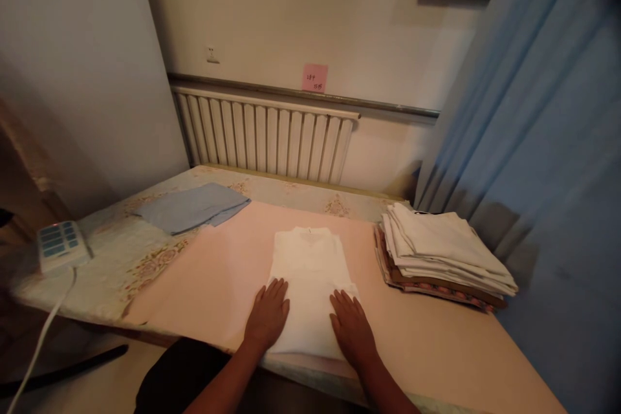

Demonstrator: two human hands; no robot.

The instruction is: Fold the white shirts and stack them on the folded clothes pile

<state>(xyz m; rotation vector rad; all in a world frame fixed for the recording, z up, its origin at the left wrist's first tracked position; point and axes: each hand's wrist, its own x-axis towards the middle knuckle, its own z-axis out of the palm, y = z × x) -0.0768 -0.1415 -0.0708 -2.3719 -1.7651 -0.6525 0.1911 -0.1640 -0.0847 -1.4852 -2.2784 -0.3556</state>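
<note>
A white folded garment point(308, 272) lies on the pink cloth point(218, 272) that covers the middle of the table. My left hand point(268, 315) rests flat on the garment's lower left edge, fingers stretched out and together. My right hand point(352, 325) lies flat on its lower right corner, fingers extended. Both hands press on the fabric and hold nothing.
A stack of folded white and patterned clothes point(444, 257) sits to the right. A folded blue cloth point(191, 207) lies at the back left. A white controller with blue buttons point(61, 244) and its cord sit at the left edge. A radiator point(264, 136) and a blue curtain point(548, 174) border the table.
</note>
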